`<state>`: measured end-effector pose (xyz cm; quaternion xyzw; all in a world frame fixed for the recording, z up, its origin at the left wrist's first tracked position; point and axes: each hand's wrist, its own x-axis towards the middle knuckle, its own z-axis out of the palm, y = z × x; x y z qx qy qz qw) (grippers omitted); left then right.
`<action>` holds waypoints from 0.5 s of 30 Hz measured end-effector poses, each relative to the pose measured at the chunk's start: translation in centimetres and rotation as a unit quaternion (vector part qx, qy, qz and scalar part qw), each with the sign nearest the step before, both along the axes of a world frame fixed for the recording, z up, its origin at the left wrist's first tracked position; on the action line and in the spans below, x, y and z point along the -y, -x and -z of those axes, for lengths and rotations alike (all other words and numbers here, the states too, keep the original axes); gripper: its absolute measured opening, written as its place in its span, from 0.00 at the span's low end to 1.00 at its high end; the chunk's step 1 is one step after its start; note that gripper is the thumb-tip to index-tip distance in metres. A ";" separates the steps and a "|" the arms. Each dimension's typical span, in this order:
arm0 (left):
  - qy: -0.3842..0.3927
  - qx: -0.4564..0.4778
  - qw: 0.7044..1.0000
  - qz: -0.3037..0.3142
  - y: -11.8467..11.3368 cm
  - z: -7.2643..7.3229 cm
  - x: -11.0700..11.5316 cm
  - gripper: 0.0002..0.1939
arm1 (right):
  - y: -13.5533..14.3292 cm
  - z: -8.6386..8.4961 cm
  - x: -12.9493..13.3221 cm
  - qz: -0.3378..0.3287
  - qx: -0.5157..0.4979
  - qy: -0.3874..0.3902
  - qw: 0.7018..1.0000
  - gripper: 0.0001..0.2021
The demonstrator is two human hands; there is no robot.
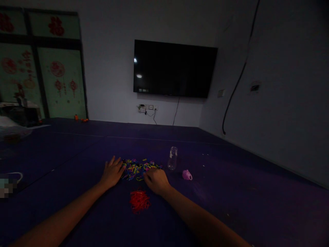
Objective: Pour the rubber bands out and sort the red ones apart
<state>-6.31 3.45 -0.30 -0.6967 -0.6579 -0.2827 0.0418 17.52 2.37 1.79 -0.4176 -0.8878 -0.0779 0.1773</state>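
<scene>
A loose pile of small multicoloured bands (133, 168) lies on the dark blue surface between my hands. My left hand (112, 172) rests flat at the pile's left edge, fingers spread. On the pile's right side, my right hand (156, 180) is lowered with its fingers curled down; its fingertips are hidden, so what they hold, if anything, does not show. Nearer to me is a separate heap of red bands (139, 201). A clear bottle without a cap (172, 159) stands beyond my right hand, and a pink lid with a loop (187, 175) lies to its right.
The blue surface (84, 144) reaches back to the wall, under a dark television (174, 68). Small orange objects (84, 120) sit at the far left edge. A clear plastic bag (12, 128) lies at the left. Tiny white bits are scattered at the right.
</scene>
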 end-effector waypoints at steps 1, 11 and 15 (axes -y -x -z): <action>0.017 -0.009 1.000 0.004 -0.2 0.0 0.1 0.18 | 0.0 0.0 0.0 -0.001 0.000 -0.001 1.000 0.15; -0.013 0.020 0.999 0.028 -0.6 -1.2 0.7 0.16 | -0.1 0.1 0.0 -0.002 -0.003 -0.001 1.000 0.15; -0.010 0.017 0.997 -0.069 -0.1 -1.3 0.7 0.12 | -0.1 0.0 0.0 -0.003 0.000 0.004 1.000 0.15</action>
